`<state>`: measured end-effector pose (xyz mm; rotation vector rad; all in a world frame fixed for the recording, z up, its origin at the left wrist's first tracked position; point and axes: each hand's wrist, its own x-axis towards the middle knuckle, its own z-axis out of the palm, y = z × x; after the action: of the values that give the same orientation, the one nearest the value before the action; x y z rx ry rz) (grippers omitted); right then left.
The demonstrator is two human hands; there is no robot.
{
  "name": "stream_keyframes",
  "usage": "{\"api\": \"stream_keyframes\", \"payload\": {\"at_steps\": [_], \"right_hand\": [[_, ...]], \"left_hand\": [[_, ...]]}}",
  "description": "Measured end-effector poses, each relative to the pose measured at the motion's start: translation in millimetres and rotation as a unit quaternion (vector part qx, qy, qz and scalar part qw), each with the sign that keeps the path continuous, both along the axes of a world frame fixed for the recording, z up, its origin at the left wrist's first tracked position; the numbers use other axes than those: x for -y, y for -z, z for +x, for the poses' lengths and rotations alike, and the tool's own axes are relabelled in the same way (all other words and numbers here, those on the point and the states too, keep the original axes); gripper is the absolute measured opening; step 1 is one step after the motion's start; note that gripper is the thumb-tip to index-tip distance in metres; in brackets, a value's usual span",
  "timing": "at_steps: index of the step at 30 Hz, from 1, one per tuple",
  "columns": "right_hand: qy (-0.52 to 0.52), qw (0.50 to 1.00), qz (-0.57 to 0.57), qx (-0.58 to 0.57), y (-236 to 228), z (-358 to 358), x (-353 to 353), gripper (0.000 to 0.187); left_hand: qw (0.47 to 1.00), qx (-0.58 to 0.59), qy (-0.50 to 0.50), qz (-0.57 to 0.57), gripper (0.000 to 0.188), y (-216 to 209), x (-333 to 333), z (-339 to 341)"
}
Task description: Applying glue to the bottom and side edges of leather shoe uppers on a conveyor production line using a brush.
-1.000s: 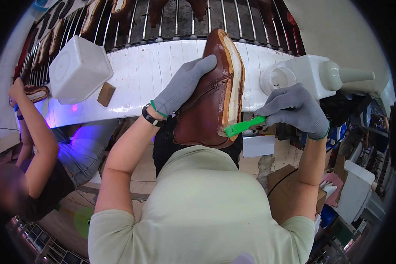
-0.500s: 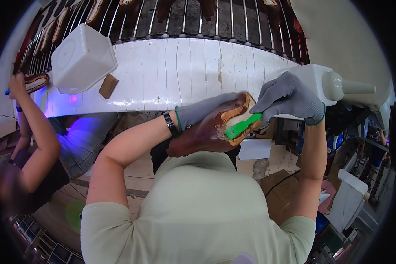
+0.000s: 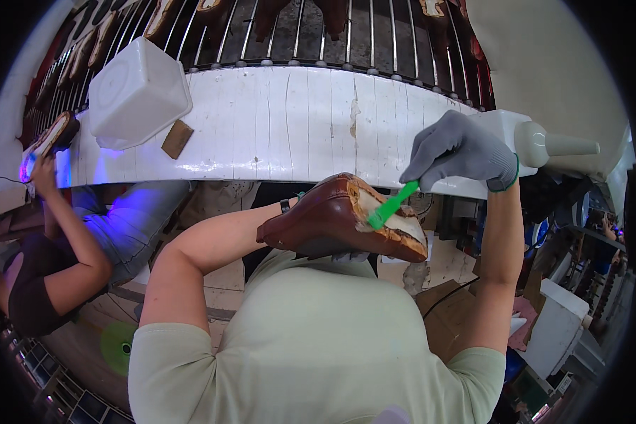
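A brown leather boot without an outsole lies tilted in front of my body, its pale underside facing up and to the right. My left hand, in a grey glove, supports the boot from behind and below; most of its fingers are hidden by the leather. With its handle pinched in my gloved right hand, a green brush touches the underside with its bristle end, near the rough folded leather edge.
A white worn bench spans the front, bearing an upturned white container, a small brown block and a white nozzled bottle. Beyond runs a roller rack with more footwear. At left, a co-worker's hand holds another shoe.
The boot has been turned over in my left hand, which has gone from its upper side to behind and beneath it. The brush has shifted slightly. The co-worker's shoe has swung round.
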<state>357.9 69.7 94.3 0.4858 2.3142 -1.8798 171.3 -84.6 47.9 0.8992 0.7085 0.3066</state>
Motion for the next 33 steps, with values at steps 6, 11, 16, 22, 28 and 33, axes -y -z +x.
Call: {"api": "stream_keyframes", "payload": {"at_steps": [6,11,16,22,28,33], "right_hand": [[-0.059,0.995,0.081,0.01,-9,11,7,0.024],[0.086,0.981,0.157,-0.071,-11,20,32,0.028],[0.152,0.976,0.158,-0.022,-22,19,43,0.028],[0.177,0.966,0.187,0.034,-15,28,36,0.025],[0.144,0.981,0.132,-0.004,-10,32,31,0.023],[0.113,0.986,0.12,-0.033,-9,31,30,0.026]], "left_hand": [[0.998,-0.01,-0.051,0.022,0.044,17,7,3],[0.863,-0.013,-0.208,0.46,0.039,73,6,19],[0.95,0.255,-0.171,-0.063,0.048,144,-7,8],[0.936,0.159,-0.256,-0.181,0.053,104,-23,4],[0.965,0.097,-0.224,-0.096,0.056,81,-27,0],[0.973,0.129,-0.189,-0.018,0.051,118,-25,3]]}}
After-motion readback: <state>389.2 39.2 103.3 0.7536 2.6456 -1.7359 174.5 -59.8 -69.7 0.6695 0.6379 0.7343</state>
